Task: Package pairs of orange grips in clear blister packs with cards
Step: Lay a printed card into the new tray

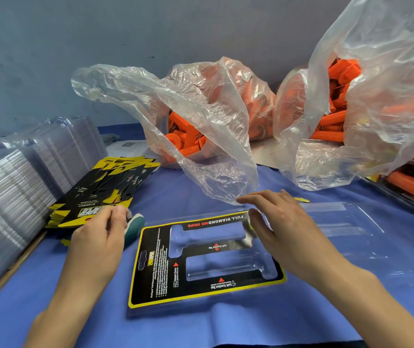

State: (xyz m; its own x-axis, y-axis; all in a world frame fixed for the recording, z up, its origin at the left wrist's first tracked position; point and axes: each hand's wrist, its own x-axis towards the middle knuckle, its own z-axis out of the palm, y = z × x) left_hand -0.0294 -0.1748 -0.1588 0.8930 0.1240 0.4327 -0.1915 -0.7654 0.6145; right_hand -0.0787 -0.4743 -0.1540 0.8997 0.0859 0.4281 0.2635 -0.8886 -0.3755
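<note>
Blue cloth table [226, 330] | grey wall [75, 46] | left hand [100, 237], right hand [284, 227]: spread, empty, over carded blister pack [206, 262]

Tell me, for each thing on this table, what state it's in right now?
Blister pack: lying flat, card inside, both grip slots empty.
Second clear blister half: flat, empty, to the right.
Middle bag: open, holding orange grips.
Right bag: open, holding orange grips.
Card pile: loose, fanned out.
Blister stack: nested, unused.
Left hand: on the card pile.
Right hand: open, empty, over the pack.
</note>
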